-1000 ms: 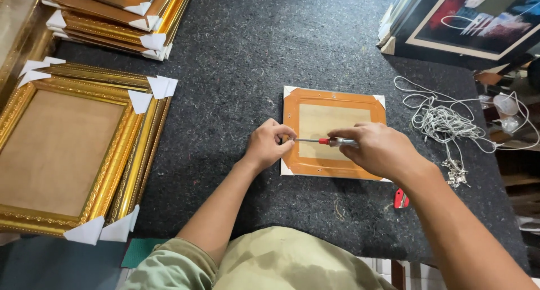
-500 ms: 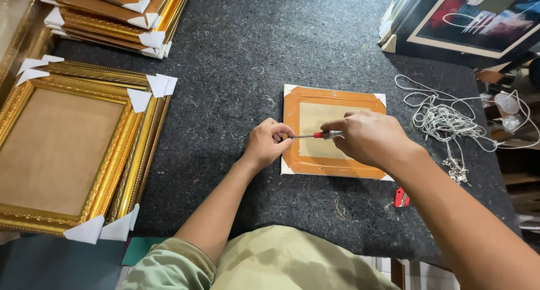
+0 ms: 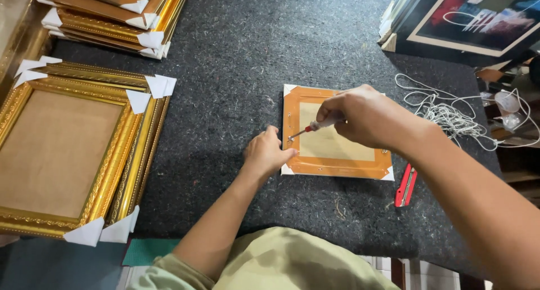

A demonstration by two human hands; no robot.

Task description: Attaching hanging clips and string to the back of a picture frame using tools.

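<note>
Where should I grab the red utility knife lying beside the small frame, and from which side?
Grip the red utility knife across its long flat body, near the middle, coming from above. It lies flat on the dark felt table, clear of the small frame, its narrow sides exposed.

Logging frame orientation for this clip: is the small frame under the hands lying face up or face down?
Face down. The small frame shows its brown backing board edged with orange tape, and the right hand works a screwdriver at its left edge.
</note>
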